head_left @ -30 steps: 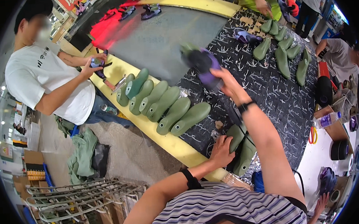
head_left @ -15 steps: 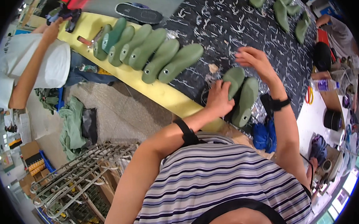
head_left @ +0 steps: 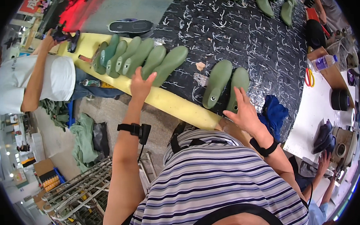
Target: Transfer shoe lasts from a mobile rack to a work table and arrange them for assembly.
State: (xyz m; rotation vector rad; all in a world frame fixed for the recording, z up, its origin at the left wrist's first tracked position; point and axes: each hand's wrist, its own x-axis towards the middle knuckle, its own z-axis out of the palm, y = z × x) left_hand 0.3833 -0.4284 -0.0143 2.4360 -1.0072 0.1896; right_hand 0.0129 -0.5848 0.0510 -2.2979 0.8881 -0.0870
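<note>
My left hand [head_left: 142, 85] is open, thumb and fingers spread, at the near end of a row of green shoe lasts [head_left: 138, 57] along the table's yellow edge. Its fingertips are close by the heel of the last [head_left: 170, 65] at the row's right end; whether they touch is unclear. Two more green lasts lie side by side on the black tabletop, soles up and toes away from me. The left one [head_left: 220, 80] lies free of both hands. Over the heel of the right one [head_left: 241, 80] is my open right hand [head_left: 245, 113], fingers outstretched and partly covering it.
Dark blue cloth [head_left: 274, 115] lies right of my right hand. More green lasts [head_left: 263, 2] sit at the far right, and a dark sole [head_left: 130, 26] at the far left. A co-worker in white [head_left: 32, 81] stands left. A metal rack [head_left: 80, 191] is at lower left.
My left hand has left the near pair of lasts and reached left to the row. My right hand has come down over the right last. The pair now lies farther apart.
</note>
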